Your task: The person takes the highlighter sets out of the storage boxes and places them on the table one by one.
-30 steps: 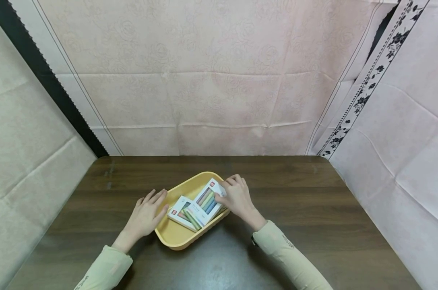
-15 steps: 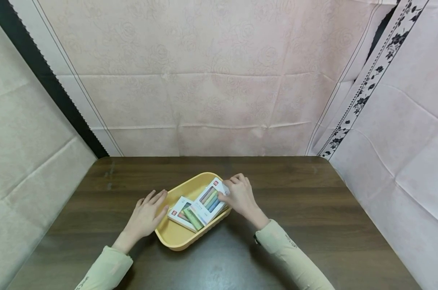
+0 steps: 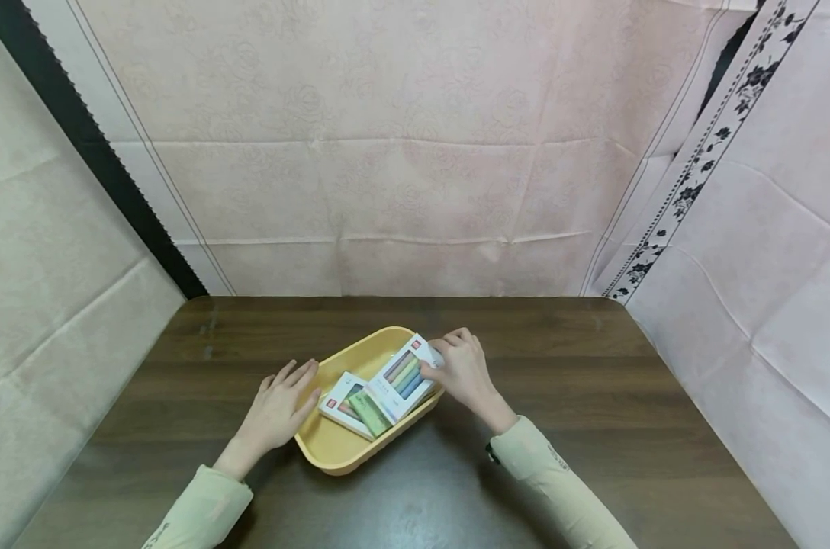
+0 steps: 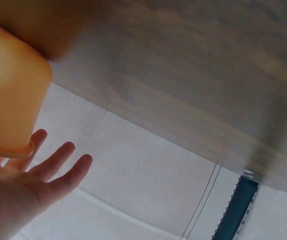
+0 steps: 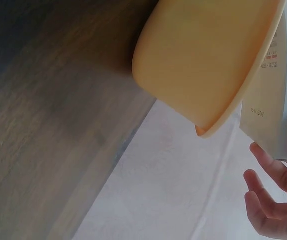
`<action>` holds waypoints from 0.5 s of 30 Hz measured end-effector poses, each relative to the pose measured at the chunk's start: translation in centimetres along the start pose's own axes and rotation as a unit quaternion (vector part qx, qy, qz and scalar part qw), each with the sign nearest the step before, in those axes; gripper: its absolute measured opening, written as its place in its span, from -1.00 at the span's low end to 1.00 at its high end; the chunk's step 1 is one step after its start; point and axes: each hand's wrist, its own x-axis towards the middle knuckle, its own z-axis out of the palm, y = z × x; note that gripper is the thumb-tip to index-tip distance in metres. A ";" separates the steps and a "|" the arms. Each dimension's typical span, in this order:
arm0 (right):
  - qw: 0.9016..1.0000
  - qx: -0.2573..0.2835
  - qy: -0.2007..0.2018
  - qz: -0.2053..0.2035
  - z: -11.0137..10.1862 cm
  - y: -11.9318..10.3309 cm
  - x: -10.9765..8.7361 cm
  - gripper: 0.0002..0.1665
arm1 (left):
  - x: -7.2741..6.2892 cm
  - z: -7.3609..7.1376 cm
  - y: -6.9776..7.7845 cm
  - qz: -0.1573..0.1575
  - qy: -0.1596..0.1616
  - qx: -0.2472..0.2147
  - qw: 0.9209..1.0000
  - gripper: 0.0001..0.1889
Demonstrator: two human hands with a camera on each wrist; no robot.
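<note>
A yellow plastic basket (image 3: 336, 456) stands on the table. My right hand (image 3: 464, 371) pinches a flat white box (image 3: 386, 397) by its right side, thumb on top. Its window shows pastel-coloured sticks, and one end leans out over the basket's right rim. In the right wrist view the same box (image 5: 264, 102) tilts over the rim, with fingertips under its edge. A second white box (image 3: 332, 404) and a green packet (image 3: 370, 414) lie in the basket, partly covered by the held one. My left hand (image 3: 278, 404), fingers spread, rests against the basket's left rim.
The dark wooden table (image 3: 559, 381) extends around the basket on all sides. Behind it hangs a pale patterned cloth (image 3: 415, 191), with more cloth on the left (image 3: 58, 305) and the right (image 3: 765, 267).
My right hand has moved slightly to the right with the white box, which slides toward the right rim and shows more of the green packet. The left hand stays in place.
</note>
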 end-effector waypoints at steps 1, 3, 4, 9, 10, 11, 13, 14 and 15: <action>1.000 0.000 0.002 -0.001 0.0 0.0 0.0 -0.69 | 0.0 0.0 0.0 -0.001 0.000 0.000 1.000 -0.48; 1.000 0.000 0.005 -0.003 0.0 0.1 0.1 -0.69 | -0.1 0.0 0.0 -0.002 0.000 0.000 1.000 -0.48; 1.000 0.001 0.005 -0.003 0.0 0.1 0.1 -0.69 | -0.1 0.0 0.0 -0.002 0.000 0.000 1.000 -0.48; 1.000 0.010 0.005 0.002 -0.1 0.4 0.0 -0.69 | -0.1 0.0 0.1 -0.004 -0.002 -0.001 1.000 -0.48; 1.000 0.012 0.006 0.003 -0.2 0.4 0.1 -0.69 | -0.1 0.0 0.1 -0.005 -0.002 -0.001 1.000 -0.48; 1.000 0.012 0.006 0.005 -0.2 0.4 0.1 -0.69 | -0.1 -0.1 0.1 -0.005 -0.002 -0.002 1.000 -0.48; 1.000 0.012 0.008 0.007 -0.3 0.5 0.1 -0.69 | 0.0 -0.1 0.1 -0.004 -0.002 -0.002 1.000 -0.48; 1.000 0.014 0.010 0.005 -0.3 0.5 0.1 -0.69 | 0.0 0.0 0.1 -0.003 -0.001 -0.002 1.000 -0.48; 1.000 0.014 0.012 0.005 -0.3 0.6 0.1 -0.69 | 0.0 0.0 0.1 -0.004 -0.001 -0.002 1.000 -0.48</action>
